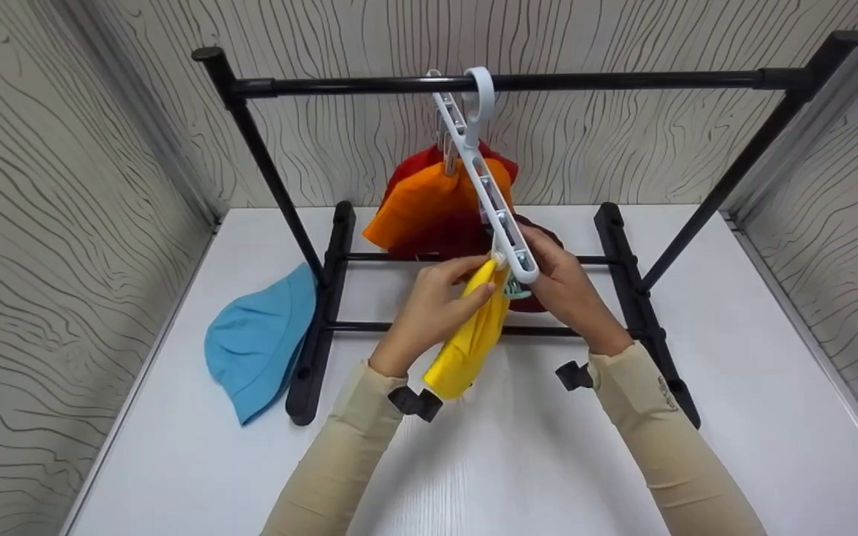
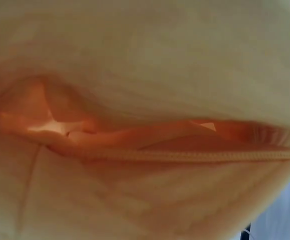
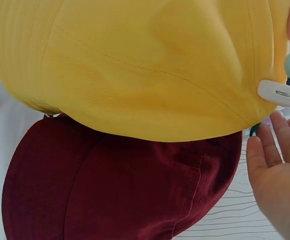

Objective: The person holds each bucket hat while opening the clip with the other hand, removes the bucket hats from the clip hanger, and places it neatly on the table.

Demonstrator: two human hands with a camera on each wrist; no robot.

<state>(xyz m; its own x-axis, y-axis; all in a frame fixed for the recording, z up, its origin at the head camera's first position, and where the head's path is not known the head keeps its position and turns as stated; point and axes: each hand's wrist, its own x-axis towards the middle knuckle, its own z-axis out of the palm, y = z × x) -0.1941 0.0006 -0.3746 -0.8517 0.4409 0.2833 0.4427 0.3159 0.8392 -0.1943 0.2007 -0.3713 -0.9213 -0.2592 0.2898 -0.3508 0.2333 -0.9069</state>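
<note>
A yellow cap (image 1: 468,335) hangs at the near end of a white clip hanger (image 1: 487,182). My left hand (image 1: 436,301) pinches the cap's upper edge between thumb and fingers. In the right wrist view, a white clip (image 3: 277,93) sits on the yellow cap's edge, with a teal clip tip beside it. My right hand (image 1: 563,279) is on the hanger's other side with loosely extended fingers, close to a maroon cap (image 3: 109,185); whether it touches anything is unclear. Beige sleeve fabric (image 2: 145,60) covers nearly all of the left wrist view.
A black rack (image 1: 623,80) carries the hanger on its top bar. Orange (image 1: 429,197) and red (image 1: 415,161) headwear hangs farther back. On the white table, a blue bucket hat (image 1: 258,342) lies beside the rack's left foot. Patterned panels enclose the back and sides.
</note>
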